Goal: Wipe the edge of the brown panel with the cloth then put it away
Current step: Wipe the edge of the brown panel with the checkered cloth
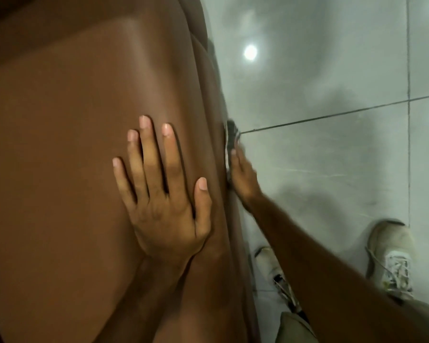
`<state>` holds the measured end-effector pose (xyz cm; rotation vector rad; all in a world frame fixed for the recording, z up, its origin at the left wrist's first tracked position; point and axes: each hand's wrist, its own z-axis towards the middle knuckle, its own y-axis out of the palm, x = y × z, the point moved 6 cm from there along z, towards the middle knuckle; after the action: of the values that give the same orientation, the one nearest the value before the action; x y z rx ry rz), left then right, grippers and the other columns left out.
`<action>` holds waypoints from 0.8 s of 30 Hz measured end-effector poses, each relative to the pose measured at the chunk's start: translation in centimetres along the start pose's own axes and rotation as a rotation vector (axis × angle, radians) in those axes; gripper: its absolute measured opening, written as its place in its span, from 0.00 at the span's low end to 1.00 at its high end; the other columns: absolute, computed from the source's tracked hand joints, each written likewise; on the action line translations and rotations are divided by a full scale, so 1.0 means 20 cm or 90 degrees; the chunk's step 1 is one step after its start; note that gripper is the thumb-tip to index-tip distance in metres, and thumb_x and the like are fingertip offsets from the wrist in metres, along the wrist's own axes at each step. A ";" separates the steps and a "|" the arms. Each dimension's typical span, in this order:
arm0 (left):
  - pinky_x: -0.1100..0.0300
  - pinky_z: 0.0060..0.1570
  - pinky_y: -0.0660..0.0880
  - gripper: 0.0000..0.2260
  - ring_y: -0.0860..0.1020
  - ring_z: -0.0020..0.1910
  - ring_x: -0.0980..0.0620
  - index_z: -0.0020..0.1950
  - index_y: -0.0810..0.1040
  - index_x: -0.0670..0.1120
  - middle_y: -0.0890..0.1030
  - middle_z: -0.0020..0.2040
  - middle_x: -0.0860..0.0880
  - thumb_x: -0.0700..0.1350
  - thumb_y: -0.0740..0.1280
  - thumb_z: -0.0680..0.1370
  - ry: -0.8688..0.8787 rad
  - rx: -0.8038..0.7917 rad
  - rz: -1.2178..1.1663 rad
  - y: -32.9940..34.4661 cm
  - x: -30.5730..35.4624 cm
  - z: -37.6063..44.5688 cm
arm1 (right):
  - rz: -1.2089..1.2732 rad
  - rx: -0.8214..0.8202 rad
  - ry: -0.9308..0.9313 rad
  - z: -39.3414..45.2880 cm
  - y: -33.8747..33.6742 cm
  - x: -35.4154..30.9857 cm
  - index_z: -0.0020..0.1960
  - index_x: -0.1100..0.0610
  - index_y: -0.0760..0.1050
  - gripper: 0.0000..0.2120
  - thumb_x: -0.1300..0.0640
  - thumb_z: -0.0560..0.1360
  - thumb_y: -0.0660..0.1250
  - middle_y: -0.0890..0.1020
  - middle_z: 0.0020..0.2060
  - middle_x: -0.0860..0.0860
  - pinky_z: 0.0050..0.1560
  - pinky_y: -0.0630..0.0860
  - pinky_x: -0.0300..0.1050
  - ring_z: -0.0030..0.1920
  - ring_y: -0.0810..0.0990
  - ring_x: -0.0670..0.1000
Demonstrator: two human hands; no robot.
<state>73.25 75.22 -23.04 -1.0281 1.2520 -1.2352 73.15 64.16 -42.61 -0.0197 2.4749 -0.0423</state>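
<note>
We've got our left hand point(162, 194) spread flat on the smooth brown panel point(60, 144), right hand point(242, 174) clamping a dark crumpled cloth point(231, 134) against its right edge.

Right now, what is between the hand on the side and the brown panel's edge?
In the head view, a dark cloth sits pressed between the right hand and the brown panel edge.

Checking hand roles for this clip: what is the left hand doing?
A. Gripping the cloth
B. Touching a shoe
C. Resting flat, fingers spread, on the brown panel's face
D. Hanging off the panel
C: the left hand lies open on the brown panel, while the right hand presses the cloth along its edge.
</note>
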 end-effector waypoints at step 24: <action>0.37 0.90 0.50 0.33 0.51 0.92 0.39 0.92 0.51 0.46 0.52 0.92 0.39 0.57 0.54 0.89 -0.054 -0.104 -0.059 -0.10 0.04 -0.30 | -0.016 -0.111 0.204 -1.03 -0.07 1.11 0.83 0.54 0.57 0.24 0.59 0.88 0.57 0.71 0.77 0.56 0.74 0.69 0.44 0.78 0.70 0.58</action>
<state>66.96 74.72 -21.72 -1.2574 1.2670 -1.1608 42.91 62.81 -40.09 -0.1274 2.7906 0.1738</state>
